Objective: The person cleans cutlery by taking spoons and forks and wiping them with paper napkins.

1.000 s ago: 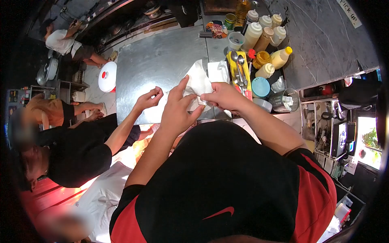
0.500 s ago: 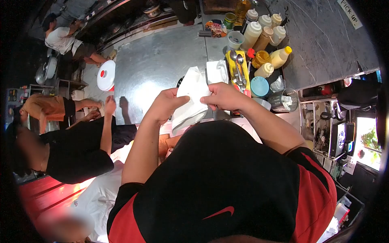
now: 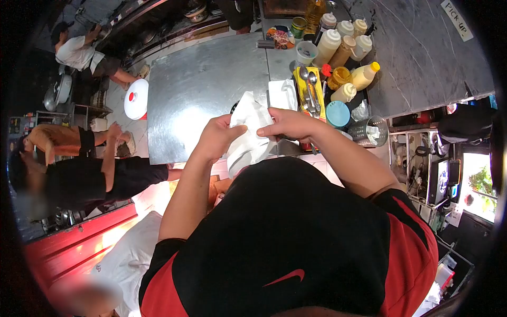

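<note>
A white paper napkin point(image 3: 250, 113) hangs between my hands, in front of my chest and over the near edge of the steel table. My left hand point(image 3: 217, 136) pinches its left side, thumb on top. On the opposite side, my right hand point(image 3: 290, 124) grips the napkin with its thumb lying across the paper. What may lie under or inside the napkin is hidden. Just beyond my right hand is a folded white stack point(image 3: 282, 95) that looks like more napkins. Beside it, a yellow tray point(image 3: 302, 87) carries spoons point(image 3: 312, 79) and other cutlery.
Several squeeze bottles point(image 3: 328, 45) crowd the table's right side, near a light-blue lid point(image 3: 338, 114) and a perforated metal holder point(image 3: 364, 132). The steel tabletop point(image 3: 195, 79) extends left toward a white lidded container point(image 3: 136, 99). Co-workers stand at the left, one in black point(image 3: 79, 179).
The napkin is still in both hands; its top has dipped slightly and it has shifted a little. The co-worker in black has moved away from the table toward the upper left.
</note>
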Tool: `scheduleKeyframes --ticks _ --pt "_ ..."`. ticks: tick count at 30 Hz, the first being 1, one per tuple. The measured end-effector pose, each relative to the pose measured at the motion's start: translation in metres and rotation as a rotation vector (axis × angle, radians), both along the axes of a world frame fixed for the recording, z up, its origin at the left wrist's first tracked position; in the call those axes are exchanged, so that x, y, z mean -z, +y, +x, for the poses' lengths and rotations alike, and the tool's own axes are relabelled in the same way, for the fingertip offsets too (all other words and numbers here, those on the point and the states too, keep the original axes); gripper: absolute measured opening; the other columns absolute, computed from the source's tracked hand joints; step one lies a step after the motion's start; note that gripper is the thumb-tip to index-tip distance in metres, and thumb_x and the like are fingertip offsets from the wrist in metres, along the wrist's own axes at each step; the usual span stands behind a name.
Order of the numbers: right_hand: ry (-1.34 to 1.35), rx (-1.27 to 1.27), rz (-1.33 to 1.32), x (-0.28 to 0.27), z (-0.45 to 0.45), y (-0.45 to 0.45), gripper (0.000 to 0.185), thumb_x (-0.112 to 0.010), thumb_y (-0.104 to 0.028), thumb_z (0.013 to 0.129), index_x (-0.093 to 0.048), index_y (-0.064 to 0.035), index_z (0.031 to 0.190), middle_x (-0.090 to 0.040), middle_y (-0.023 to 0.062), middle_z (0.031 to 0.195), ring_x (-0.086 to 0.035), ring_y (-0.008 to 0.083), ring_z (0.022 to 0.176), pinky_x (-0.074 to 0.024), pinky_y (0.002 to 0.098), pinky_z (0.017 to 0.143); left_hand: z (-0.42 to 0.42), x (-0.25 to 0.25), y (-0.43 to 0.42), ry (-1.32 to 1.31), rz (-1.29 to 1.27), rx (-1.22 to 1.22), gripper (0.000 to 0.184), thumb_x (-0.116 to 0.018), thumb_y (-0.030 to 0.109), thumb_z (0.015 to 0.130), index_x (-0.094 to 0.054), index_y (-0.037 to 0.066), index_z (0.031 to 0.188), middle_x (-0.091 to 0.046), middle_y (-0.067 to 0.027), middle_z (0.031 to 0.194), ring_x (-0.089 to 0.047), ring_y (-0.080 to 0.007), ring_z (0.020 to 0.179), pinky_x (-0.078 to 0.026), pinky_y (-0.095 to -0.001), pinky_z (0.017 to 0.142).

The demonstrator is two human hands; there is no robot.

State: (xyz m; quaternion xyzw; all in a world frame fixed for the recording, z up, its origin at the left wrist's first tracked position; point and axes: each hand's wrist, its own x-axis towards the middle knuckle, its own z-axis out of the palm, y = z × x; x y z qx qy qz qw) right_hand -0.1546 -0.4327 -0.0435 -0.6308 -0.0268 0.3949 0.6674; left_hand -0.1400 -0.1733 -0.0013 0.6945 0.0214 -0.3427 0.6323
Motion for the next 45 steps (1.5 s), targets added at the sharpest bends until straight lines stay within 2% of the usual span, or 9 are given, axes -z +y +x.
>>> scheduleKeyframes --ticks 3,6,18,21,27,30,36,39,45 --pt "0.307 0.155 0.102 -0.018 -0.002 0.003 0.054 -0.087 -0.032 0.091 -0.064 -0.0022 0.129 -0.073 0.0066 0.115 -0.068 0.0137 0.099 -0.0551 0.0311 0.085 -0.002 -0.004 0.000 -0.013 0.001 -0.022 0.030 -0.073 0.007 0.096 -0.073 -0.006 0.123 -0.077 -0.0097 0.106 -0.071 -0.0147 0.089 -0.057 -0.0300 0.081" --pt "0.362 0.043 0.062 -0.017 0.000 -0.001 0.054 -0.086 -0.030 0.091 -0.065 -0.0023 0.132 -0.074 0.0071 0.119 -0.071 0.0150 0.102 -0.0564 0.0313 0.088 -0.001 0.000 0.001 -0.030 0.005 -0.021 0.029 -0.072 0.007 0.097 -0.074 -0.005 0.123 -0.078 -0.0084 0.105 -0.070 -0.0133 0.088 -0.056 -0.0294 0.080" --pt "-0.026 0.022 0.208 0.000 0.008 0.017 0.051 -0.081 -0.009 0.092 -0.062 0.0007 0.138 -0.073 0.0083 0.127 -0.068 0.0145 0.113 -0.0530 0.0323 0.102 0.004 0.005 0.010 -0.026 -0.051 -0.046 0.030 -0.072 0.003 0.096 -0.072 -0.006 0.125 -0.077 -0.0107 0.110 -0.072 -0.0152 0.091 -0.058 -0.0305 0.083" --pt "-0.104 0.034 0.145 -0.009 0.005 0.015 0.047 -0.079 -0.010 0.093 -0.063 0.0002 0.136 -0.075 0.0063 0.117 -0.068 0.0121 0.104 -0.0546 0.0308 0.094 0.003 0.009 0.011 -0.011 -0.106 -0.089 0.028 -0.072 0.002 0.096 -0.073 -0.005 0.122 -0.077 -0.0098 0.108 -0.071 -0.0147 0.091 -0.057 -0.0300 0.082" --pt "-0.292 -0.029 -0.043 -0.021 0.000 0.011 0.027 -0.076 -0.013 0.097 -0.071 -0.0054 0.122 -0.066 -0.0051 0.086 -0.057 0.0043 0.078 -0.0468 0.0246 0.073 0.003 0.019 0.015 -0.066 -0.107 -0.086 0.017 -0.072 -0.001 0.093 -0.074 -0.001 0.109 -0.074 -0.0066 0.103 -0.069 -0.0131 0.087 -0.055 -0.0278 0.078" --pt "-0.234 -0.069 -0.050 -0.026 0.000 0.006 0.023 -0.076 -0.012 0.096 -0.072 -0.0064 0.118 -0.062 -0.0066 0.084 -0.054 0.0031 0.077 -0.0450 0.0235 0.072 0.003 0.023 0.015 -0.105 -0.098 -0.071 0.012 -0.072 -0.001 0.092 -0.074 0.002 0.103 -0.074 -0.0045 0.099 -0.068 -0.0122 0.086 -0.054 -0.0266 0.077" --pt "-0.344 -0.203 0.052 -0.031 0.009 -0.007 0.038 -0.068 -0.040 0.103 -0.071 -0.0056 0.119 -0.064 0.0001 0.089 -0.058 0.0115 0.087 -0.0477 0.0304 0.078 -0.001 0.015 0.014 -0.293 0.098 0.008 0.008 -0.071 -0.001 0.091 -0.073 0.005 0.095 -0.073 -0.0019 0.094 -0.066 -0.0103 0.083 -0.053 -0.0258 0.075" --pt "-0.287 -0.058 -0.293 -0.047 0.006 0.007 0.047 -0.061 -0.051 0.105 -0.072 -0.0062 0.114 -0.068 0.0040 0.096 -0.060 0.0157 0.094 -0.0490 0.0351 0.082 -0.004 0.010 0.013 -0.351 0.164 0.028 0.005 -0.072 0.002 0.092 -0.075 0.006 0.094 -0.073 -0.0013 0.090 -0.066 -0.0103 0.083 -0.053 -0.0267 0.077" --pt "-0.439 -0.293 -0.389 -0.046 0.005 0.017 0.045 -0.064 -0.045 0.104 -0.070 -0.0007 0.102 -0.067 0.0148 0.084 -0.063 0.0257 0.079 -0.0504 0.0425 0.075 -0.003 0.013 0.012 -0.387 0.170 0.063 0.006 -0.072 0.002 0.092 -0.075 0.006 0.094 -0.073 -0.0017 0.089 -0.067 -0.0107 0.082 -0.053 -0.0269 0.075"
